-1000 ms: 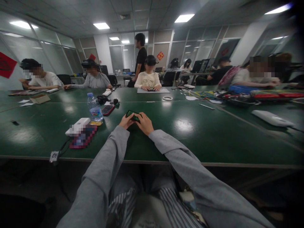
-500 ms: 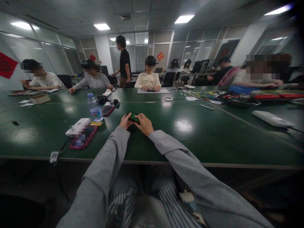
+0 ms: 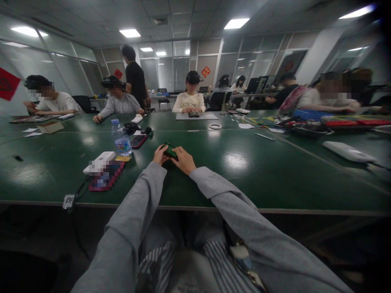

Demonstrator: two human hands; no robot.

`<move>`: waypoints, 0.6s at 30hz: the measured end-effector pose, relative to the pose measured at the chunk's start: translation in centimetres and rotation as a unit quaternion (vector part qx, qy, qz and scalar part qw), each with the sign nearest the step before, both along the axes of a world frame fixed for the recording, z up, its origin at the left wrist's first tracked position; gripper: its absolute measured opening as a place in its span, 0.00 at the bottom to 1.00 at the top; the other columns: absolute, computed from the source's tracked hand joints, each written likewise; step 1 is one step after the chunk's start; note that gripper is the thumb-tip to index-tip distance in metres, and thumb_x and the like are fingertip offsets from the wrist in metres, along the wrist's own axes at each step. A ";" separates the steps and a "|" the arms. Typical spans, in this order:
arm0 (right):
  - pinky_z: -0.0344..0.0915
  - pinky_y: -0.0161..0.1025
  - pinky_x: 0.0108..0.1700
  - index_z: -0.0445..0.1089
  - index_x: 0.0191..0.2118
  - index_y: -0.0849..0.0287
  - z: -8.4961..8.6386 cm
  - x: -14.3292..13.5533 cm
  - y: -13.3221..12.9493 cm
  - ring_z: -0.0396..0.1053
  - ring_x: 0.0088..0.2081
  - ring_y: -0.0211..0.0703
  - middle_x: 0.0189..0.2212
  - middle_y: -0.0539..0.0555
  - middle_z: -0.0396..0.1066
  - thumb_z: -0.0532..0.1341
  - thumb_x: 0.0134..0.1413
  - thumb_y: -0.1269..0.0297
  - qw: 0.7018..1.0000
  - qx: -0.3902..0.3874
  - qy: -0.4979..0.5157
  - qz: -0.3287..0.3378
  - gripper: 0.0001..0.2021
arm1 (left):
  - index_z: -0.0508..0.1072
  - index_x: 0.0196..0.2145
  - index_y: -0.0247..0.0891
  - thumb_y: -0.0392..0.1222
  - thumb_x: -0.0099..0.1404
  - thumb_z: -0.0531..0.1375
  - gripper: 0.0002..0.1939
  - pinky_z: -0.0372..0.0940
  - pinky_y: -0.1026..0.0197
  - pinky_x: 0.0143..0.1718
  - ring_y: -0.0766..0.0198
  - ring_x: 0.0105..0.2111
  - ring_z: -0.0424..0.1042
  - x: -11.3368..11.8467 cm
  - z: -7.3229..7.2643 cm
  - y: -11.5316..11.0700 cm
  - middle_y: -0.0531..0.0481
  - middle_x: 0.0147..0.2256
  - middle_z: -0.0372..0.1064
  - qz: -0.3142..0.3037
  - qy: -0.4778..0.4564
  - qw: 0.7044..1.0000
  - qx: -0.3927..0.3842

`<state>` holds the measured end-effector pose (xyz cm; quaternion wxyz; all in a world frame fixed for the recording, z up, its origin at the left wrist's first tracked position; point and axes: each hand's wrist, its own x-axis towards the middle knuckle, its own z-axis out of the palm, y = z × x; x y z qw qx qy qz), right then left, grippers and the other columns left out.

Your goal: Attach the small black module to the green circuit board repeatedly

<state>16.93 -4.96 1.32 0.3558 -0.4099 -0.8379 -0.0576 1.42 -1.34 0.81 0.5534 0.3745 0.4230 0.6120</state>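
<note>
Above the green table [image 3: 207,187], my two hands grip a small black-edged rectangular thing with a green face [image 3: 171,153], too small to make out its kind. My left hand [image 3: 160,155] is closed on its left end, thumb on the near side. At the right end, my right hand [image 3: 184,161] is closed on it too, with fingers over its top and edge. The underside is hidden by the hands. A clear water bottle [image 3: 121,140] with a blue cap stands to the left of them.
A white power bank [image 3: 102,161] and a red-edged phone [image 3: 107,176] lie at left, another phone [image 3: 138,141] behind the bottle. Rightward are a white ring [image 3: 215,126], a pen-like stick [image 3: 264,137] and a white device [image 3: 348,151]. Several people sit around the table.
My hands keep their hold on the thing, with almost no movement. A standing person in black has walked leftward. The person opposite has shifted their hands, showing a small dark object on their mat.
</note>
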 end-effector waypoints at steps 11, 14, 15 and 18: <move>0.64 0.42 0.47 0.59 0.49 0.58 -0.1 -0.2 0.2 0.61 0.47 0.45 0.44 0.57 0.59 0.58 0.57 0.61 1.000 -0.007 0.024 0.009 0.15 | 0.69 0.45 0.42 0.47 0.50 0.65 0.24 0.61 0.66 0.23 0.70 0.21 0.68 0.0 -0.1 0.4 0.52 0.30 0.69 0.012 0.005 1.000 -0.006; 0.64 0.42 0.47 0.58 0.49 0.58 -0.1 -0.2 0.3 0.61 0.46 0.45 0.44 0.57 0.59 0.57 0.57 0.62 0.999 -0.005 0.032 0.007 0.15 | 0.68 0.46 0.43 0.47 0.50 0.66 0.25 0.62 0.66 0.25 0.70 0.22 0.68 0.2 0.2 0.2 0.52 0.32 0.69 0.006 -0.010 1.000 0.002; 0.64 0.42 0.47 0.58 0.49 0.58 0.0 -0.1 0.2 0.61 0.46 0.45 0.45 0.57 0.59 0.57 0.57 0.63 0.999 -0.002 0.036 0.006 0.15 | 0.67 0.46 0.43 0.47 0.50 0.66 0.25 0.62 0.66 0.25 0.70 0.23 0.69 0.3 0.4 0.0 0.52 0.33 0.69 0.001 -0.021 1.000 0.008; 0.63 0.43 0.48 0.58 0.50 0.57 0.1 0.0 0.2 0.60 0.47 0.46 0.46 0.57 0.59 0.57 0.57 0.64 0.998 0.018 0.053 -0.001 0.15 | 0.67 0.45 0.42 0.46 0.49 0.67 0.25 0.63 0.66 0.27 0.70 0.25 0.70 0.8 0.9 -0.5 0.51 0.34 0.70 -0.031 -0.064 0.997 0.023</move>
